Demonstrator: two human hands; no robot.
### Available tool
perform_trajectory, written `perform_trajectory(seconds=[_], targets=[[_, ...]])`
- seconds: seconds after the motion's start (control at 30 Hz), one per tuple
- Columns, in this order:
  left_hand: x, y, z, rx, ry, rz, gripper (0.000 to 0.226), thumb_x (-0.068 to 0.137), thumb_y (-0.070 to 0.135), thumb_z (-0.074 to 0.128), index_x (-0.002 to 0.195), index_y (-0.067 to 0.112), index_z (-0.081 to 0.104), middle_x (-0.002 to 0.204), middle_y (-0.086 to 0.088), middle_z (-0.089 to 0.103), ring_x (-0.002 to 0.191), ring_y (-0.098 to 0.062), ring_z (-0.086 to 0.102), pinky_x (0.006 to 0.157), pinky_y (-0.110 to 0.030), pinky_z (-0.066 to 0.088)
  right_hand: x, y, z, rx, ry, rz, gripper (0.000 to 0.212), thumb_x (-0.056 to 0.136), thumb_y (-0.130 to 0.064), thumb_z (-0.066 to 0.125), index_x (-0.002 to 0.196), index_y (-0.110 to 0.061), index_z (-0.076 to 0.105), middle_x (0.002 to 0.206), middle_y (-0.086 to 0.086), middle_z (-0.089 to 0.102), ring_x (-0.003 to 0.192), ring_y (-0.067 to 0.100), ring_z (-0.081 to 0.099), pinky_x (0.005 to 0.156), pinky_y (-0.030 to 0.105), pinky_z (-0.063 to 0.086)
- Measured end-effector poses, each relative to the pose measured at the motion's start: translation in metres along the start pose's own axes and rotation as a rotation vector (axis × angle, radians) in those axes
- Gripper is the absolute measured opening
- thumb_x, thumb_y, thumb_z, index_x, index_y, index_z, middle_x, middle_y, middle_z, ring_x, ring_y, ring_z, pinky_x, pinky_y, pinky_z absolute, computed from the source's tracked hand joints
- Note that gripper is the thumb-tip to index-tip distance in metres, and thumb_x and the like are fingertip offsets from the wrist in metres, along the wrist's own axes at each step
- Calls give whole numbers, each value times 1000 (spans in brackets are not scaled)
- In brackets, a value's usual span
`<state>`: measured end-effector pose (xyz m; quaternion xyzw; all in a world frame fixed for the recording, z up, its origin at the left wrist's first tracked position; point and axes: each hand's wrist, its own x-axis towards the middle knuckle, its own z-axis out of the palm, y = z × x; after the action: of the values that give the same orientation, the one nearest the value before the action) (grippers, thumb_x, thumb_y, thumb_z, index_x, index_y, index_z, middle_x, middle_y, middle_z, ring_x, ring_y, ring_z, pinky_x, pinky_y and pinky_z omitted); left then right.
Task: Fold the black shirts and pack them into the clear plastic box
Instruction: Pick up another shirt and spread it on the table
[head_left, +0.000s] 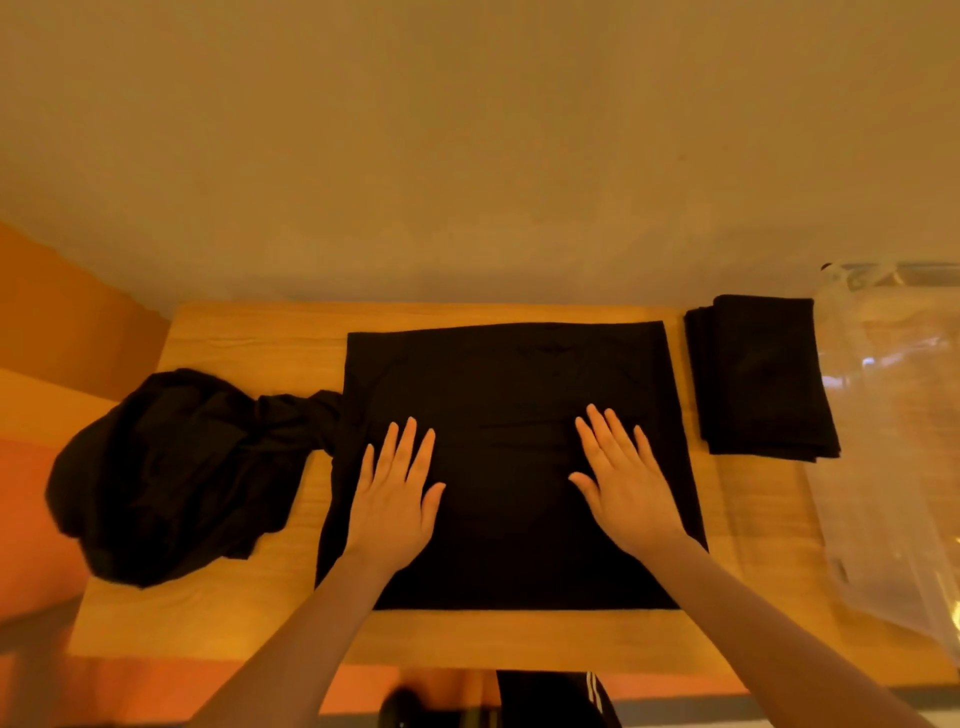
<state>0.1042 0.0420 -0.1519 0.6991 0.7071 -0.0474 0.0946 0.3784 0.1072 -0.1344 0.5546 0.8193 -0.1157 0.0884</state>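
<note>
A black shirt (511, 374) lies spread flat as a wide rectangle in the middle of the wooden table (260, 332). My left hand (395, 493) presses flat on its left part, fingers straight. My right hand (623, 488) lies flat on its right part, fingers spread. A crumpled pile of black shirts (171, 473) sits at the table's left edge, touching the spread shirt. A stack of folded black shirts (758, 374) lies at the far right. The clear plastic box (893, 415) stands just right of that stack.
A plain wall rises right behind the table's far edge. The floor at the left is orange. Bare wood shows along the table's front edge and at the back left. Dark clothing on my body shows at the bottom centre.
</note>
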Motion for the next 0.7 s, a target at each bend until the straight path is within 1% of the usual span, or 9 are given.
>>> perform_trajectory(seconds=[0.07,0.1,0.2,0.27,0.33,0.47,0.53,0.6,0.7], targets=[[-5,-6,5,6,-25,10,59,97,45,13,144,13,29,149,-12,31,138,-28,25,109,-46,22,-4,5,8,10,-38,8,68,95,-54,-6,143,-15,21,150,5,31,138,20,20,109,40,20],[-9,-9,5,3,-24,7,60,97,46,8,144,13,27,150,-12,30,139,-27,23,109,-45,22,-6,9,10,8,-40,7,69,93,-55,-9,143,-17,18,152,4,27,140,19,16,111,40,17],[-27,-17,1,-24,4,-3,64,97,48,3,145,10,23,151,-12,25,141,-25,13,116,-42,11,-15,15,9,35,-10,-13,79,83,-62,-22,144,-19,3,153,-1,2,142,16,-1,114,36,2],[-49,-20,2,-37,29,37,63,97,48,7,147,9,17,153,-10,17,144,-25,6,115,-40,3,-28,10,0,33,35,-11,75,88,-60,-14,145,-17,7,153,0,6,143,18,4,118,35,3],[-77,-23,7,-40,30,115,63,97,49,9,148,11,11,156,-7,10,145,-23,1,115,-40,3,-55,3,0,43,18,-66,67,94,-57,0,145,-16,14,152,2,17,143,18,9,117,33,5],[-131,-31,30,7,-51,198,69,95,56,13,149,13,8,154,-9,17,145,-23,1,114,-41,5,-119,11,33,4,-85,-114,67,95,-59,9,148,-20,15,151,1,26,144,14,1,113,35,8],[-145,-34,34,28,-69,217,74,94,59,17,150,13,3,157,-9,6,145,-23,1,114,-41,4,-141,21,46,-38,-132,-119,70,94,-61,11,150,-20,6,154,2,22,145,15,1,113,37,8],[-152,-35,35,43,-59,270,77,93,61,20,149,13,2,158,-8,1,145,-23,0,114,-41,4,-154,27,54,-62,-133,-158,77,91,-65,16,150,-18,3,158,2,9,144,18,3,113,38,9],[-154,-40,35,40,-32,300,78,92,60,24,149,13,0,155,-7,13,144,-21,3,114,-42,6,-163,31,58,-45,-113,-205,80,90,-68,20,150,-18,2,158,-1,0,144,18,6,113,39,9]])
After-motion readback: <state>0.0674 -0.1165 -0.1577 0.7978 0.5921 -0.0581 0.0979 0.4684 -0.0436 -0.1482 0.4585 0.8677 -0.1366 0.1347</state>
